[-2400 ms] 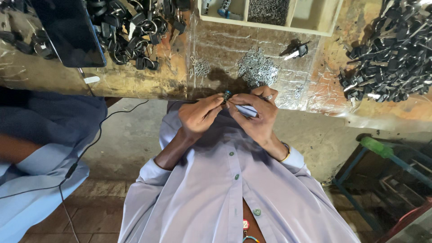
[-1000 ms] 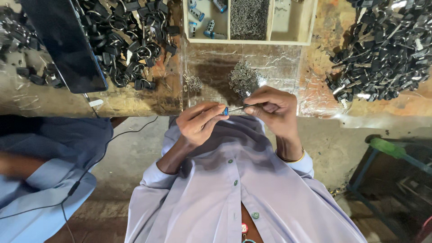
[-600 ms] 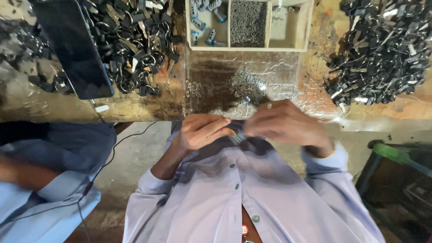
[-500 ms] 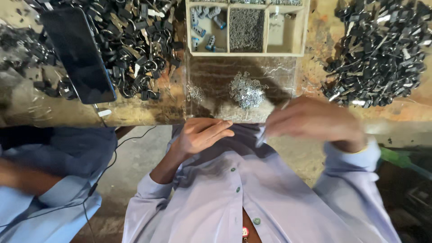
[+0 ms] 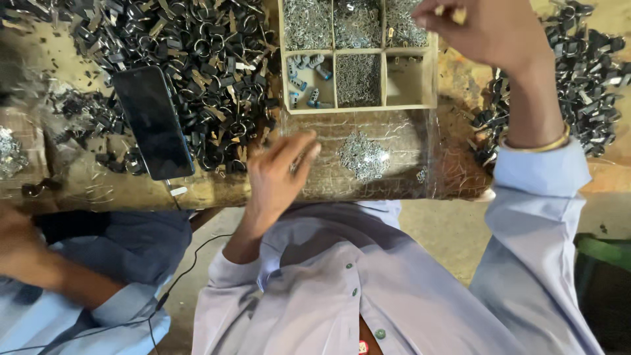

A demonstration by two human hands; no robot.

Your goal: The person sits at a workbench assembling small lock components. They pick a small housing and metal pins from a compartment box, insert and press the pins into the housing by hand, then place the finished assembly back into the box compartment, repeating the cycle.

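A worn wooden workbench [image 5: 85, 187] is covered with dark metal parts [image 5: 197, 46]. The left hand [image 5: 276, 177] is held with fingers spread, empty, just beside a small pile of silver pieces [image 5: 363, 156]. The right hand [image 5: 483, 29] is raised over the divided wooden tray [image 5: 358, 108], fingers pinched on something small and pale, which cannot be told.

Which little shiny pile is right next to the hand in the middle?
Find the wooden tray with square compartments. Just below it lies a clear plastic sheet, and the small silvery heap sits there, right of the left hand. Unlike the big black piles, it is tiny and bright.
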